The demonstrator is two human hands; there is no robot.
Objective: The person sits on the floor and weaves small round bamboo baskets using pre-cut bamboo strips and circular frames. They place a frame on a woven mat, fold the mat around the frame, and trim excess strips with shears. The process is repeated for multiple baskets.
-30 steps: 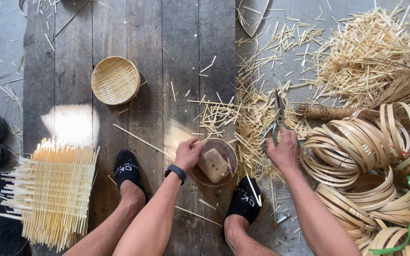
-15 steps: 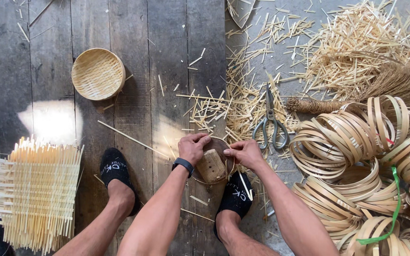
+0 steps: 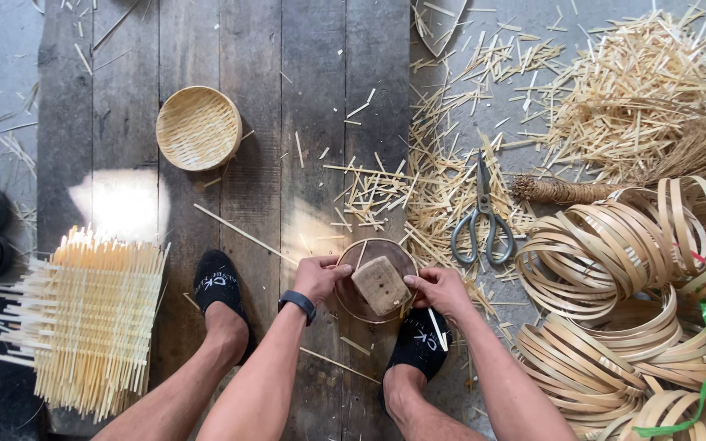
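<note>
Left hand (image 3: 316, 278) and right hand (image 3: 439, 290) both grip the round bamboo hoop (image 3: 375, 280) holding a wooden block (image 3: 380, 284), near the plank platform's (image 3: 247, 98) right edge; even pressure from both sides likely keeps it level.

Round lid (image 3: 367, 307): brown, disc-shaped with a thin rim, lying flat on the dark plank floor (image 3: 247, 122) between the two feet. A pale wooden block handle (image 3: 380, 285) sits on its centre, roughly rectangular with rounded corners, turned at a slant, two small dark holes on its top face. Left hand (image 3: 318, 278) grips the disc's left rim, thumb lying over the edge. Right hand (image 3: 443, 290) grips the right rim, thumb tip touching the block's side. A thin pale sliver lies on the disc beside the block
</note>
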